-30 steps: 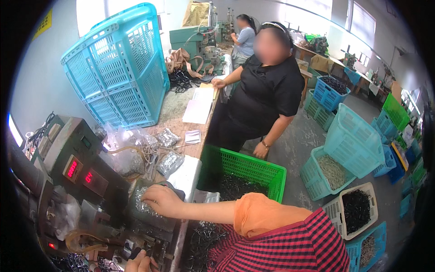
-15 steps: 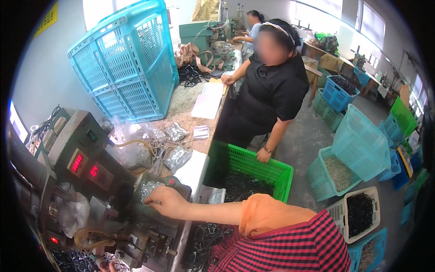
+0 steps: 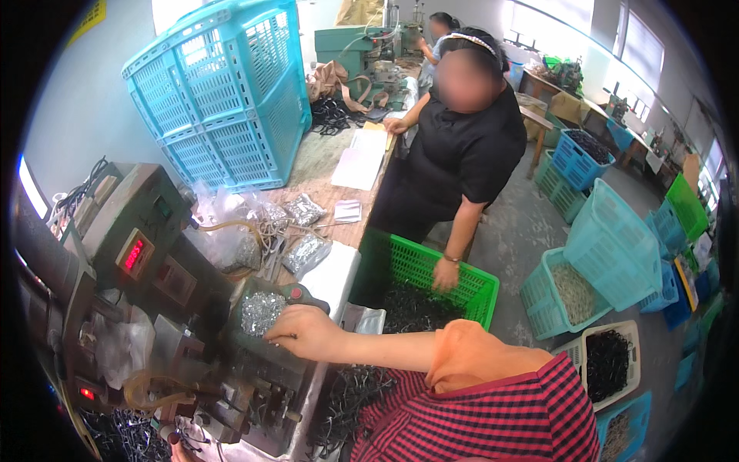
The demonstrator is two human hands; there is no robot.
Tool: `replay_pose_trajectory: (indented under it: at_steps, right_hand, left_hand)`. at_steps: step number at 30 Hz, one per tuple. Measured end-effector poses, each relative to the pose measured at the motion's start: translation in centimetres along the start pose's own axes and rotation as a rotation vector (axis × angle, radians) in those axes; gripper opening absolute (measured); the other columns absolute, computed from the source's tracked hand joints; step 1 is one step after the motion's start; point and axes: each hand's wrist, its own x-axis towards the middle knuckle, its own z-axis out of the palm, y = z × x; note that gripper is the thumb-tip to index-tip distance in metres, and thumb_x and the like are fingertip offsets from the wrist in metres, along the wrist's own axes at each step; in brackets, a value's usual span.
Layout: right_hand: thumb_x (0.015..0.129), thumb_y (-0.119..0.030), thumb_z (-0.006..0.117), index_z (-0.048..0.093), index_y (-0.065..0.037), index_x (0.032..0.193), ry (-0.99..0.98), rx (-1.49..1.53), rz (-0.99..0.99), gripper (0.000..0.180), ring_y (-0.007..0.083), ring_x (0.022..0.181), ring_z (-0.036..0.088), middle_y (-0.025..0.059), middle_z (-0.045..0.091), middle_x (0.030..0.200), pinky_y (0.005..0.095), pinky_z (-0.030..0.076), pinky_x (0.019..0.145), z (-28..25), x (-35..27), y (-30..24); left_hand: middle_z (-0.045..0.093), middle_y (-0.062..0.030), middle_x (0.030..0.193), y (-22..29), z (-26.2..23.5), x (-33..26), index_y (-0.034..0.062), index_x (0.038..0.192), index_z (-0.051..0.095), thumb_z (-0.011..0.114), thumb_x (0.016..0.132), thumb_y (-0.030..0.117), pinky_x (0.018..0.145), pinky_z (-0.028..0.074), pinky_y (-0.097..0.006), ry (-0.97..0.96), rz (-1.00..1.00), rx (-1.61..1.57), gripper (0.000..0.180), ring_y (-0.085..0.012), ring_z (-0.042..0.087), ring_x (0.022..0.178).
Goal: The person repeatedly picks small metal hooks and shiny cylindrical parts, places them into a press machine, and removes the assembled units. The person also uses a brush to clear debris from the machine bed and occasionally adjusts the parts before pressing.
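My right hand (image 3: 306, 333) is closed in a pinch at the near edge of a heap of small shiny metal pieces (image 3: 262, 312). The heap lies on a ledge of the green machine (image 3: 135, 208). Something small and dark shows at the fingertips, too small to name. Only a few fingers of my left hand (image 3: 179, 450) show at the lower edge, below the machine's working head (image 3: 239, 408); its grip is hidden. Black strap-like pieces (image 3: 127, 437) lie near the left hand, and more dark pieces (image 3: 358, 404) lie by my lap.
Clear bags of metal pieces (image 3: 306, 254) lie on the bench beyond the heap. A tall blue crate stack (image 3: 219, 115) stands behind them. At right, a co-worker in black (image 3: 462, 146) reaches into a green basket (image 3: 483, 304) of black pieces. More crates (image 3: 539, 304) stand on the floor.
My right hand has drawn back from over the metal heap toward its near edge, fingers still pinched. The co-worker's hand has moved from the basket's rim down into it. More left fingers show.
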Motion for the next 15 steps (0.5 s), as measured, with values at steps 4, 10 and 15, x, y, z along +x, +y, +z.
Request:
replay_pose_trajectory:
  at_steps: [4, 10, 15]
  right_hand:
    - [0.077, -0.008, 0.074, 0.077, -0.006, 0.090, 0.023, 0.023, -0.072, 0.013, 0.0328, 0.092, 0.065, 0.0107, 0.071, 0.088, 0.0440, 0.052, 0.084, 1.3, 2.2, -0.2]
    - [0.081, -0.010, 0.072, 0.075, -0.006, 0.095, -0.045, 0.193, -0.037, 0.015, 0.0340, 0.095, 0.066, 0.0129, 0.072, 0.094, 0.0436, 0.053, 0.087, 2.6, 2.7, -3.1]
    - [0.082, -0.005, 0.076, 0.070, -0.002, 0.111, -0.154, 0.466, 0.053, 0.030, 0.0204, 0.099, 0.070, 0.0095, 0.073, 0.104, 0.0335, 0.054, 0.088, 3.4, 4.5, -8.3]
  left_hand:
    - [0.077, -0.0151, 0.105, 3.0, -1.3, 1.2, 0.0000, 0.112, 0.076, 0.068, 0.098, 0.006, 0.079, 0.058, -0.036, 0.142, -0.133, -0.172, 0.018, -0.0256, 0.074, 0.088]
    - [0.067, -0.0224, 0.133, -10.1, 6.0, -5.7, -0.0071, 0.112, 0.072, 0.064, 0.102, 0.008, 0.092, 0.056, -0.035, 0.157, -0.183, -0.102, 0.020, -0.0321, 0.070, 0.104]
    - [0.068, -0.0086, 0.101, 0.9, 1.3, 1.1, 0.0034, 0.109, 0.060, 0.056, 0.109, 0.019, 0.076, 0.050, -0.028, 0.541, -0.493, -0.832, 0.016, -0.0145, 0.064, 0.090]
